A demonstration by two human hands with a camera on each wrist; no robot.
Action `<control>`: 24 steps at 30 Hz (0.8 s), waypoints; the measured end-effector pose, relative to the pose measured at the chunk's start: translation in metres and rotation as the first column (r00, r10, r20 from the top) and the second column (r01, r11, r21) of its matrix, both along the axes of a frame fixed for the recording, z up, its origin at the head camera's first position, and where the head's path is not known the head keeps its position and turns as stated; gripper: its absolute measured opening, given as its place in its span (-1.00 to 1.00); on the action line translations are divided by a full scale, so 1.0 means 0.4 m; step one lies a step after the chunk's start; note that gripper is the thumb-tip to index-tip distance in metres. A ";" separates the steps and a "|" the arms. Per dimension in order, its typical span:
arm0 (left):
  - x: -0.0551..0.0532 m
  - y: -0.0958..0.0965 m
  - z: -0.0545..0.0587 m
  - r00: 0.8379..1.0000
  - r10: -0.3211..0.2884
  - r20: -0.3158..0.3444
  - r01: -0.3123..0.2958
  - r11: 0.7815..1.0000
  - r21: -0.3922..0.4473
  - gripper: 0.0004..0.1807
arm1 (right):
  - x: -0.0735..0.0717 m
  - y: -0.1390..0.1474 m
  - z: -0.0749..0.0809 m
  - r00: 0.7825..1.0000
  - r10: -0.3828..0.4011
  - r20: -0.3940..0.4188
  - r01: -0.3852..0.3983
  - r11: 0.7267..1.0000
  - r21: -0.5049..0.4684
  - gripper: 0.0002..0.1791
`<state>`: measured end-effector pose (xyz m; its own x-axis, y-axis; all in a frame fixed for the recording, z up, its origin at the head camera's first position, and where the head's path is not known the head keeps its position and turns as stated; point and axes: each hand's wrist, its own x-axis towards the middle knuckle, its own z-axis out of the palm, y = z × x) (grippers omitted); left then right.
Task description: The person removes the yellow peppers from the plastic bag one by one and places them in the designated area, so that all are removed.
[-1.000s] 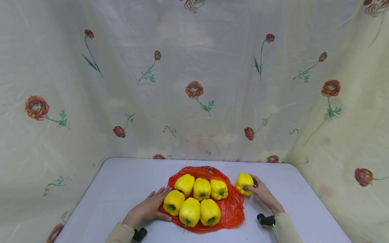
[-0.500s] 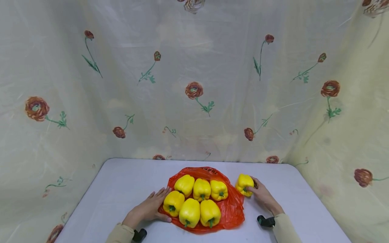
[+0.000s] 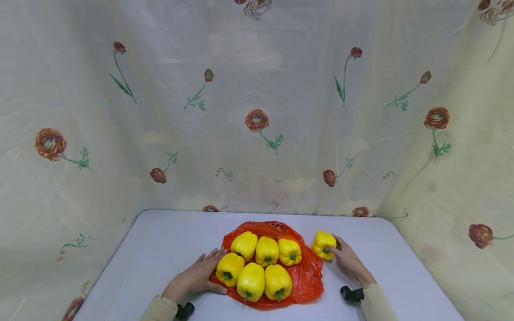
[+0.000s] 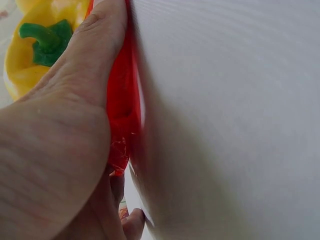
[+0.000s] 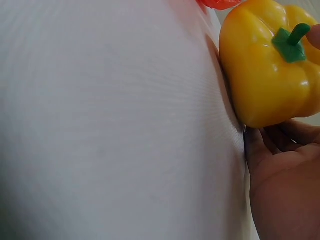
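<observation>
Several yellow bell peppers [image 3: 250, 281] lie in two rows on a red plastic bag [image 3: 307, 278], spread flat on the table. At the bag's left edge my left hand [image 3: 197, 273] rests with its fingers extended, touching the bag beside the leftmost pepper [image 3: 230, 269]. My right hand [image 3: 348, 260] holds a separate yellow bell pepper [image 3: 323, 244] just right of the bag. In the right wrist view this pepper [image 5: 272, 70] sits on the table, green stem facing the camera; the thumb is near the stem and the fingers are behind it, partly hidden.
The white table [image 3: 172, 236] has rounded far corners. A pale curtain [image 3: 225, 147] with printed flowers surrounds its back and sides. Black wrist cameras [image 3: 351, 294] are strapped at both sleeves.
</observation>
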<state>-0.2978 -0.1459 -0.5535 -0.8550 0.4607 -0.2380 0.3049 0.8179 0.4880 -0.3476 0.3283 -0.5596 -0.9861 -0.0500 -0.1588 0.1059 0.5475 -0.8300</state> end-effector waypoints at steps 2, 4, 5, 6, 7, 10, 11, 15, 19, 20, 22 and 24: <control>0.000 0.000 0.001 1.000 -0.003 -0.005 0.003 1.000 0.003 0.24 | 0.002 0.000 0.001 1.000 -0.002 -0.001 0.002 1.000 -0.006 -0.17; 0.000 0.000 0.002 1.000 -0.003 -0.006 0.003 1.000 0.003 0.25 | 0.003 0.001 0.000 1.000 -0.001 -0.006 0.001 1.000 -0.011 -0.16; 0.000 0.000 0.001 1.000 -0.003 -0.005 0.003 1.000 0.002 0.25 | 0.004 0.002 -0.001 1.000 -0.001 -0.009 0.001 1.000 -0.016 -0.15; 0.000 0.000 0.001 1.000 -0.002 -0.003 0.002 1.000 0.001 0.25 | 0.003 0.004 -0.003 1.000 -0.004 -0.009 0.004 1.000 -0.021 -0.14; 0.000 -0.001 0.001 1.000 0.001 0.000 -0.001 1.000 0.000 0.25 | 0.003 0.005 -0.005 1.000 -0.007 -0.007 0.007 1.000 -0.029 -0.12; -0.002 -0.002 -0.001 1.000 0.005 0.006 -0.005 1.000 -0.003 0.25 | 0.002 0.007 -0.008 1.000 -0.019 0.013 0.020 0.998 -0.061 -0.03; -0.003 -0.002 -0.002 1.000 0.005 0.007 -0.005 1.000 -0.005 0.25 | 0.002 0.006 -0.009 0.999 -0.028 0.020 0.030 0.997 -0.069 0.01; -0.003 -0.001 0.000 1.000 0.008 0.005 -0.008 1.000 -0.004 0.24 | 0.004 0.001 -0.005 0.998 -0.049 0.044 0.052 0.995 -0.083 0.13; -0.001 0.001 0.000 1.000 0.008 0.004 -0.008 1.000 -0.002 0.24 | 0.011 0.001 0.002 0.997 -0.056 0.052 0.060 0.995 -0.085 0.18; -0.001 0.002 0.001 1.000 0.009 0.005 -0.009 1.000 -0.001 0.24 | 0.013 0.001 0.003 0.997 -0.055 0.050 0.059 0.995 -0.086 0.18; -0.001 0.002 0.001 1.000 0.010 0.008 -0.010 1.000 0.000 0.24 | 0.018 0.001 0.006 0.998 -0.052 0.047 0.056 0.994 -0.092 0.19; 0.000 0.003 0.003 1.000 0.013 0.010 -0.013 1.000 0.002 0.23 | 0.022 0.001 0.008 0.998 -0.047 0.040 0.051 0.994 -0.097 0.20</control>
